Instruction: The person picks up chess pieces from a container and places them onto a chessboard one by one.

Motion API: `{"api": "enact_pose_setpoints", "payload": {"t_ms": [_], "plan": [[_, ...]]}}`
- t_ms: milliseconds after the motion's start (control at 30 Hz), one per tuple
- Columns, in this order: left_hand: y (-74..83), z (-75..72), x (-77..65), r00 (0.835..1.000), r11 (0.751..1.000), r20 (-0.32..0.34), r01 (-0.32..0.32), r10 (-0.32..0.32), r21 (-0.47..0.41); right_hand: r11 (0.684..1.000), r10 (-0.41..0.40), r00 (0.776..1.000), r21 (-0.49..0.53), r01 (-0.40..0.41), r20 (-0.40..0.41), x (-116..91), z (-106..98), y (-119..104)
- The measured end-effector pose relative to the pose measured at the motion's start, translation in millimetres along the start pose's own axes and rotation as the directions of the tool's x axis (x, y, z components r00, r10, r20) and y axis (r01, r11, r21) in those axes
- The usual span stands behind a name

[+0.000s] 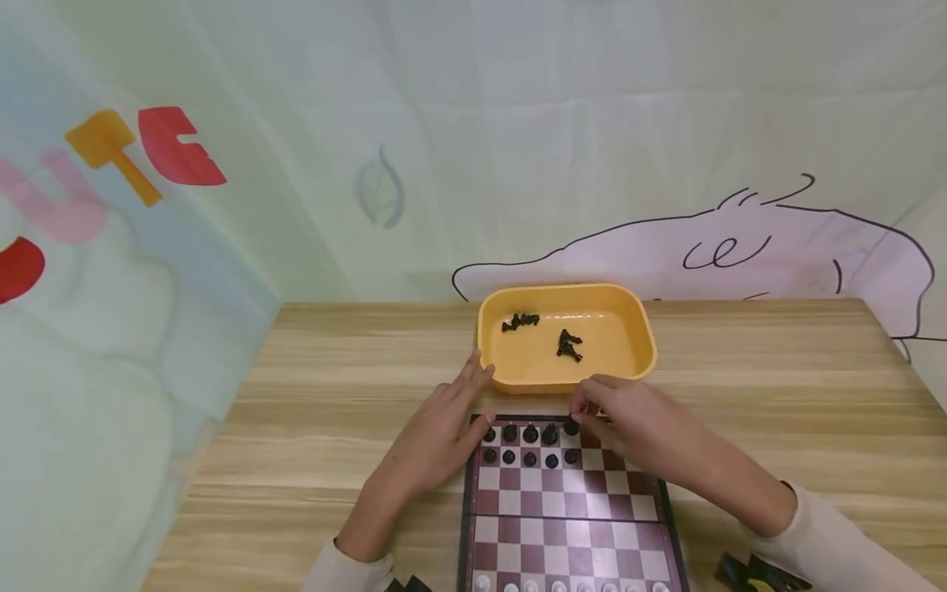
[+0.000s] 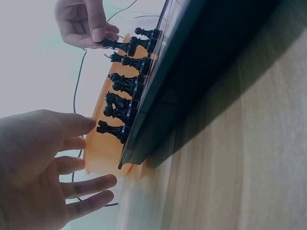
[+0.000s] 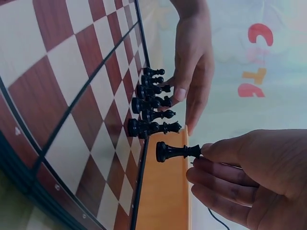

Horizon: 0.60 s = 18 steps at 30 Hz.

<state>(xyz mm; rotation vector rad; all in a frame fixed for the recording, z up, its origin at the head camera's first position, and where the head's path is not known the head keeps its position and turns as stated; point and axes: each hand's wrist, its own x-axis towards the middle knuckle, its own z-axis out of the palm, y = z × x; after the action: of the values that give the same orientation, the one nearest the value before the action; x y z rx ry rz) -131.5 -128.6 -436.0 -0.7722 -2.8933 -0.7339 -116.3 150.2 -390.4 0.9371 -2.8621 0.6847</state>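
Observation:
The right hand (image 1: pixel 629 419) pinches a tall black chess piece (image 3: pixel 176 151) by its top, which the fingertips partly hide. In the right wrist view the piece's base hangs a little apart from the chessboard (image 3: pixel 72 72), near its far row. Beside it, several black pieces stand upright in two rows, among them a black rook (image 2: pixel 111 129) at the corner and black pawns (image 1: pixel 529 460). With fingers spread, the left hand (image 1: pixel 432 436) lies by the board's far left corner. Its thumb is close to the rook; whether they touch, I cannot tell.
Behind the board stands a yellow tray (image 1: pixel 484 329) with several black chess pieces (image 1: pixel 569 345) lying in it. White pieces (image 1: pixel 558 586) line the board's near side. A wooden table (image 1: pixel 296 427) carries everything, backed by a printed curtain (image 1: pixel 370 164).

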Motion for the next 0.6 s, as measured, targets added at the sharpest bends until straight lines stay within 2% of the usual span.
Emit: {"api": "enact_pose_setpoints", "payload": {"t_ms": [367, 600], "plan": [[0.7, 1.4, 0.1, 1.0, 1.0, 0.004, 0.002, -0.002, 0.007, 0.999, -0.043, 0.999, -0.004, 0.044, 0.005, -4, 12, 3], [1.1, 1.0, 0.6, 1.0, 1.0, -0.004, 0.001, 0.0, 0.007, 0.998, -0.066, 0.998, -0.01, 0.066, -0.023, -6, 17, 3]]}}
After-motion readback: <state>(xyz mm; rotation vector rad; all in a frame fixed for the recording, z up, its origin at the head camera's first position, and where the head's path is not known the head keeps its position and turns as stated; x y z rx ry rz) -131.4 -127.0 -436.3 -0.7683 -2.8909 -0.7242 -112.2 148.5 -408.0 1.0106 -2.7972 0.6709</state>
